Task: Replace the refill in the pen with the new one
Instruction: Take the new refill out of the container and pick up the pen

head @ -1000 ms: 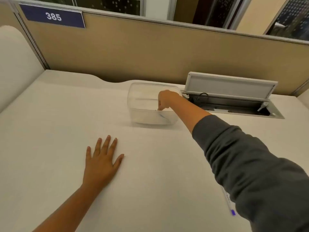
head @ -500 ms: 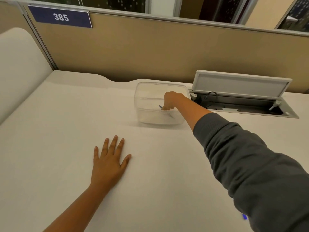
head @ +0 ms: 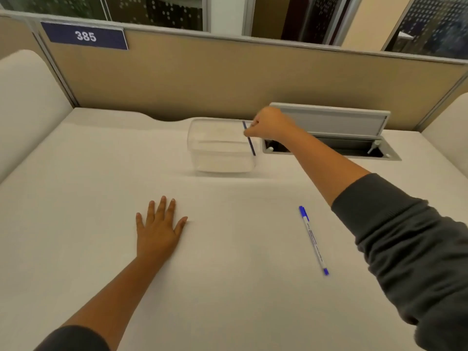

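Observation:
A thin dark-blue refill hangs almost upright over the right end of a clear plastic box, and my right hand is shut on its top. A white pen with a blue cap and blue end lies on the desk to the right of centre, below my right forearm. My left hand rests flat on the desk with its fingers spread, holding nothing. I see nothing else inside the box.
An open cable hatch with a raised grey lid sits just right of the box. A tan partition with a "385" sign closes off the back. White padded side panels flank the desk.
My right hand has risen out of the box with the refill pinched in its fingers. The view has shifted, so the pen on the desk now shows in full. My left hand has stayed flat.

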